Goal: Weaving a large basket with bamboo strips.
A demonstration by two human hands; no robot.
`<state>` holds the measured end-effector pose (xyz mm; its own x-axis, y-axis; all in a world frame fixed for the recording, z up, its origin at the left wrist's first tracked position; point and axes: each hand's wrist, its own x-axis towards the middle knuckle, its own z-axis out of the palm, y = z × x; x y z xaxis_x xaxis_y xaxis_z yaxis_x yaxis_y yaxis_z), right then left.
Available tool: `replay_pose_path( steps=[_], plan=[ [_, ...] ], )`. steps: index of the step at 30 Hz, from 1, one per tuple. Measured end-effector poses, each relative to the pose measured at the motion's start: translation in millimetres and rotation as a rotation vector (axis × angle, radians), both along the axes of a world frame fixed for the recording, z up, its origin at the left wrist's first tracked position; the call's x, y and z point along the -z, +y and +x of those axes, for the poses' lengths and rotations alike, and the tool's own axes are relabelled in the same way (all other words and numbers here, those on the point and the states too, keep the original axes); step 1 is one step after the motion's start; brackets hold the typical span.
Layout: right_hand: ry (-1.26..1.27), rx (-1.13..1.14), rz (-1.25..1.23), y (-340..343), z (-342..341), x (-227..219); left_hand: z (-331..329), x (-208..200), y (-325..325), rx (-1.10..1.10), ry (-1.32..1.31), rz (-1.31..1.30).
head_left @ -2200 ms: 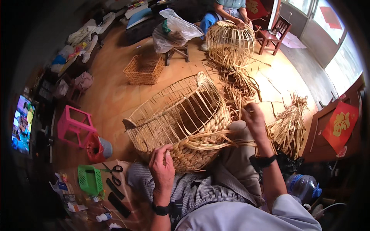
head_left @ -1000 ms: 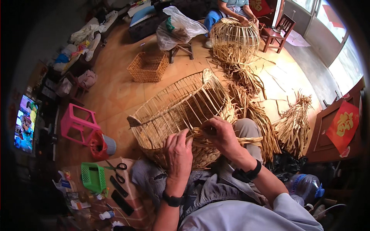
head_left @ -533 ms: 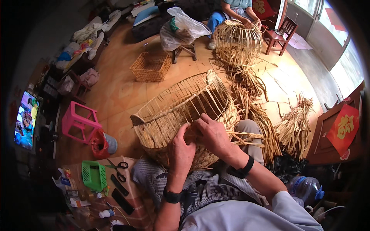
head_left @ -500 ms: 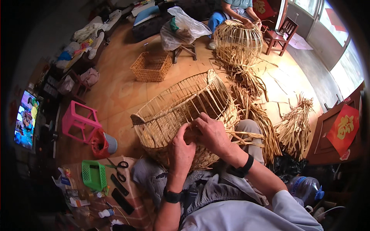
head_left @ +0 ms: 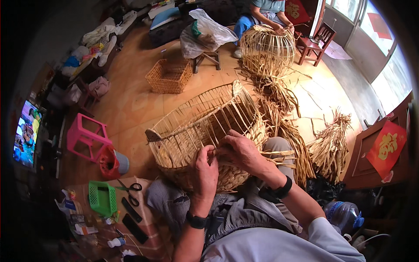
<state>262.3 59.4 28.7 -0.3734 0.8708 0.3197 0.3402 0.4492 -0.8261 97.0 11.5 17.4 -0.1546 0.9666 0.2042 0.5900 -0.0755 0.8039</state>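
A large half-woven basket [head_left: 174, 153] of dried plant strands rests against my lap. Bare upright stakes run up from its woven wall to a wire-like rim. Both hands work at its near wall, close together. My left hand [head_left: 204, 171] is closed in a pinch, thumb and forefinger meeting at a strand by the stakes. My right hand [head_left: 241, 150] is closed too, its fingers bent over the same spot. Loose dried strands [head_left: 277, 158] stick out to the right from beneath it. The fingers hide most of the strand they grip.
Bundles of dried strands [head_left: 329, 150] lie to the right. Scissors [head_left: 131, 187] and a green plastic basket [head_left: 102, 198] are on a cloth at left, near a pink stool [head_left: 88, 137]. A small wicker basket [head_left: 169, 76] stands ahead; beyond, a person weaves another basket [head_left: 268, 50].
The fingers of my left hand have shifted slightly up toward the right hand at the wall. My view has moved a little. The far person's hands have moved slightly.
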Motion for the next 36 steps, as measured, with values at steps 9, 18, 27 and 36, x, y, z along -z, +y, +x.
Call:
replay_pose_path(
  steps=[9, 18, 27, 36],
  plan=[
    [-0.044, -0.067, 0.130, -2.6, 6.9, 9.0, -7.6, 12.0, -3.7, 0.053, -0.172, 0.100],
    [-0.223, -0.032, 0.254, -14.9, 7.9, 14.9, -20.3, -3.9, 3.7, 0.259, 0.469, 0.389],
    [-0.266, 0.165, 0.388, -27.3, 25.7, 3.7, -19.7, -24.0, 7.7, 0.306, 0.123, 0.088],
    [-0.585, 0.148, 0.344, -51.2, 14.4, 23.9, -26.6, -30.0, 25.6, 0.348, 0.087, -0.088]
  ],
)
